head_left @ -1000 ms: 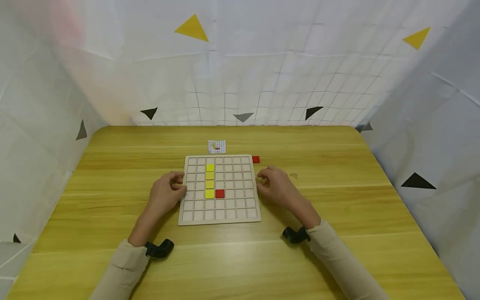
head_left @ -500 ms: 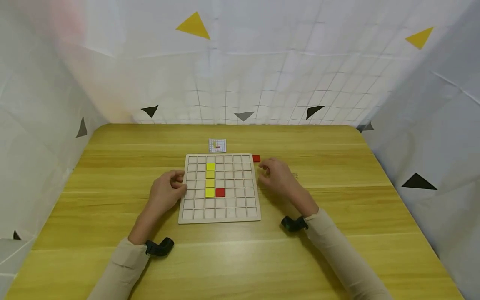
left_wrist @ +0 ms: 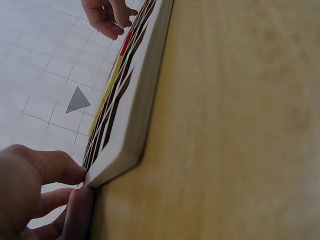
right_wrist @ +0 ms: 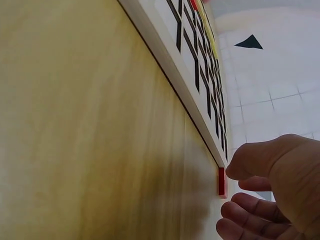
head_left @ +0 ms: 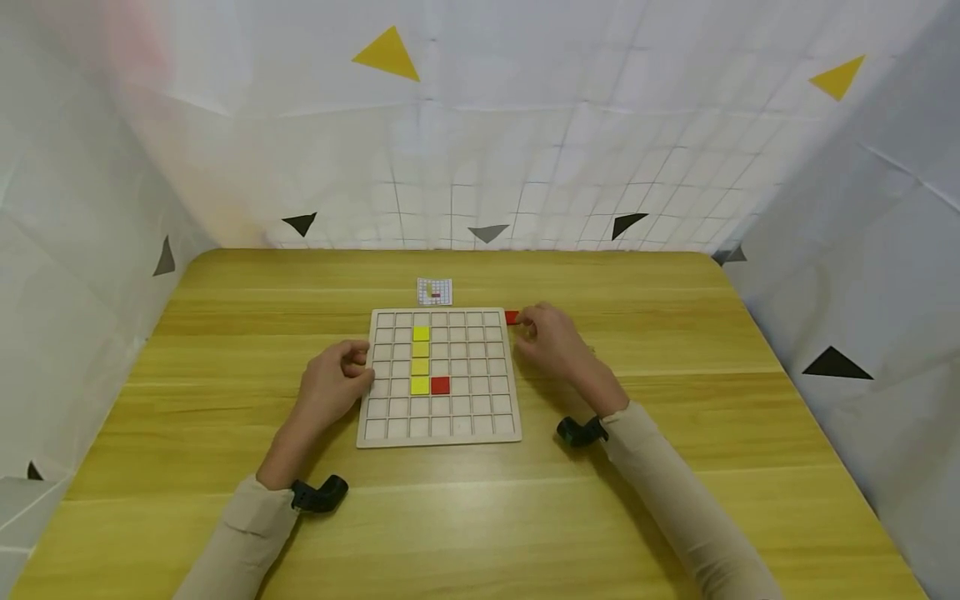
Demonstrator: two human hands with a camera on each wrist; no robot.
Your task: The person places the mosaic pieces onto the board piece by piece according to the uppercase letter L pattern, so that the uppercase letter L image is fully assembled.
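A pale wooden grid board (head_left: 471, 407) lies flat on the table in the head view. Several yellow tiles (head_left: 420, 367) form a column in its cells, and a red tile (head_left: 440, 385) sits beside the lowest one. My left hand (head_left: 330, 385) holds the board's left edge between thumb and fingers, as the left wrist view also shows. By the board's upper right corner lies a second red tile (head_left: 512, 317), partly covered by my right hand (head_left: 553, 340). The right fingers are loosely bent around a gap; whether a fingertip touches that tile (right_wrist: 222, 182) I cannot tell.
A small printed card (head_left: 435, 292) with a coloured grid pattern lies behind the board. The wooden table (head_left: 450, 525) ends at white sheet walls (head_left: 525, 150) at the back and sides. Each wrist carries a black camera (head_left: 321, 495).
My right hand has moved away from me along the board's right side, up to the loose red tile. The left hand and the tiles have stayed in place.
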